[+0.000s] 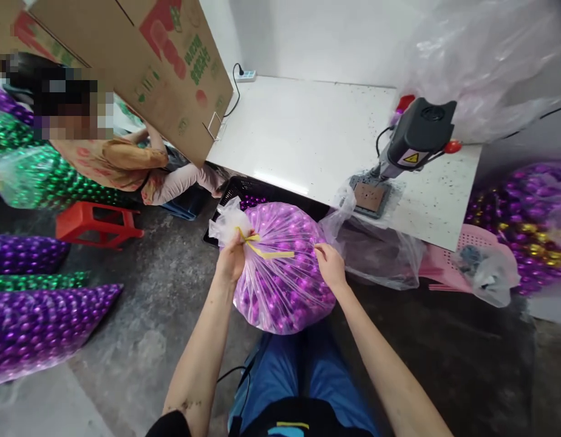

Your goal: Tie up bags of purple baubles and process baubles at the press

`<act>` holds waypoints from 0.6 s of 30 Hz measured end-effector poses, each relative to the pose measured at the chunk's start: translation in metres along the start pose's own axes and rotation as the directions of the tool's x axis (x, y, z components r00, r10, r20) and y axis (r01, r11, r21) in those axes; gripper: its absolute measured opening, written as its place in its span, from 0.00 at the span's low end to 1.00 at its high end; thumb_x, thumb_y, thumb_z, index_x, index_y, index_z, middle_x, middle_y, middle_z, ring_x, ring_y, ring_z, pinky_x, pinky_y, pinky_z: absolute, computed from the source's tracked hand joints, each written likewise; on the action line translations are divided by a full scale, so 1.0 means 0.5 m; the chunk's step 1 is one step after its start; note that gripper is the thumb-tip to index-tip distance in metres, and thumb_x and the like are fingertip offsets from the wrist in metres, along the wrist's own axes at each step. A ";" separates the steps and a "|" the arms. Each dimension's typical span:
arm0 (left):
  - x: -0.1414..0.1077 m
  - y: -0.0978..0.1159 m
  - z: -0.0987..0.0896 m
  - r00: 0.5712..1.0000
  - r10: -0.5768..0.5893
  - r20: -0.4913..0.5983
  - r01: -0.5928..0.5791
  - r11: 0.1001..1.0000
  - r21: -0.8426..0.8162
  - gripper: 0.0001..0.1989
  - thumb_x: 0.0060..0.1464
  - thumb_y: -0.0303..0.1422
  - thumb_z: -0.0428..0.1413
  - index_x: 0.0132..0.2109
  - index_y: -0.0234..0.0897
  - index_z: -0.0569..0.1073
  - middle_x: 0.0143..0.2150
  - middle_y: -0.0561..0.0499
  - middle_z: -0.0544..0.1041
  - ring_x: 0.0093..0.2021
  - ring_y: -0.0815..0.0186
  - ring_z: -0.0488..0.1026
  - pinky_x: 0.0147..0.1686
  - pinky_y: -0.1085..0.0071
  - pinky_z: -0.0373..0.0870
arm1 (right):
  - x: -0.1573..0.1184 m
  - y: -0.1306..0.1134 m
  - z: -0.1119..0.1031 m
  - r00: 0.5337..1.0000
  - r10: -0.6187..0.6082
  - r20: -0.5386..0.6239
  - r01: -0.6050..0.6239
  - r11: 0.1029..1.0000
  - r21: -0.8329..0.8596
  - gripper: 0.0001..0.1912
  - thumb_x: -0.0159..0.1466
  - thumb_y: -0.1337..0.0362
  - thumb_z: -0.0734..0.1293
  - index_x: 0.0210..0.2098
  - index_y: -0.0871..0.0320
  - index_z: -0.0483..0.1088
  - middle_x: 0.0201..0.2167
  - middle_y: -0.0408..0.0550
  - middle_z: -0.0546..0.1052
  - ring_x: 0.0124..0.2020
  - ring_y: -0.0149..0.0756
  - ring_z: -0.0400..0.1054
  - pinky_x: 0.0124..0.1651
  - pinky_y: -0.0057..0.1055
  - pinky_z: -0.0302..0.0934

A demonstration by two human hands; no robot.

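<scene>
Closest in, a black printed top, blue trousers just past it, and further out the broad white tabletop! Near its front edge, between both hands, sits a rounded clear plastic bag full of shiny purple balls, its long axis running from gathered neck at upper left to lower right. Left hand is nearer that neck, clamped on it right at the thin yellow tie. Right hand, fingers curled, is at the opposite flank; whether it pinches the film, I can't tell.
</scene>
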State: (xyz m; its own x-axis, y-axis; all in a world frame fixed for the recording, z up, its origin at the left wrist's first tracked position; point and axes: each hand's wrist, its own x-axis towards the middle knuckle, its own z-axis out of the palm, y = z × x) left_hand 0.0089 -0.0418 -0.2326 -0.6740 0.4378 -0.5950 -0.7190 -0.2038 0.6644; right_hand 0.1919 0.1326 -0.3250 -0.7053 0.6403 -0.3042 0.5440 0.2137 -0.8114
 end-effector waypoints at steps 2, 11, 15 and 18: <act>-0.011 -0.003 -0.009 0.993 -0.077 0.087 0.076 0.997 0.011 0.21 0.50 0.48 0.64 0.41 0.33 0.80 0.38 0.44 0.81 0.51 0.51 0.76 0.56 0.56 0.70 | -0.032 -0.058 -0.003 0.999 -0.049 0.007 0.049 0.995 0.086 0.19 0.70 0.53 0.58 0.46 0.61 0.70 0.45 0.51 0.74 0.48 0.33 0.69 0.55 0.37 0.65; -0.026 -0.063 0.000 0.980 -0.128 0.152 0.108 0.985 0.131 0.26 0.47 0.52 0.66 0.44 0.35 0.82 0.48 0.44 0.81 0.58 0.50 0.72 0.65 0.56 0.58 | -0.043 -0.228 0.056 0.977 -0.159 0.144 0.126 0.969 0.213 0.16 0.65 0.52 0.64 0.42 0.58 0.73 0.38 0.47 0.77 0.38 0.31 0.69 0.42 0.26 0.60; -0.016 -0.071 0.004 0.990 -0.102 0.094 0.082 0.976 0.201 0.26 0.48 0.51 0.66 0.46 0.36 0.81 0.52 0.44 0.80 0.59 0.51 0.71 0.64 0.57 0.59 | -0.029 -0.233 0.052 0.985 -0.121 0.119 0.087 0.961 0.261 0.13 0.64 0.56 0.64 0.30 0.60 0.70 0.29 0.46 0.74 0.31 0.28 0.64 0.36 0.25 0.54; -0.003 -0.069 0.013 0.991 -0.133 0.005 0.129 0.965 0.230 0.31 0.48 0.58 0.62 0.42 0.32 0.82 0.43 0.41 0.82 0.50 0.50 0.77 0.55 0.57 0.68 | -0.028 -0.248 0.007 0.987 -0.088 0.137 0.030 0.926 0.376 0.18 0.64 0.53 0.64 0.25 0.60 0.64 0.21 0.42 0.66 0.25 0.26 0.58 0.31 0.24 0.51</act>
State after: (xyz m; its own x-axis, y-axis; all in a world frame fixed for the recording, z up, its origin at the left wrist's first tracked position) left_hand 0.0358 -0.0298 -0.2518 -0.5713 0.4651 -0.6762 -0.7414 0.0609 0.6683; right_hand 0.1328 0.0944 -0.2219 -0.8060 0.5119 -0.2971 0.3117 -0.0597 -0.9483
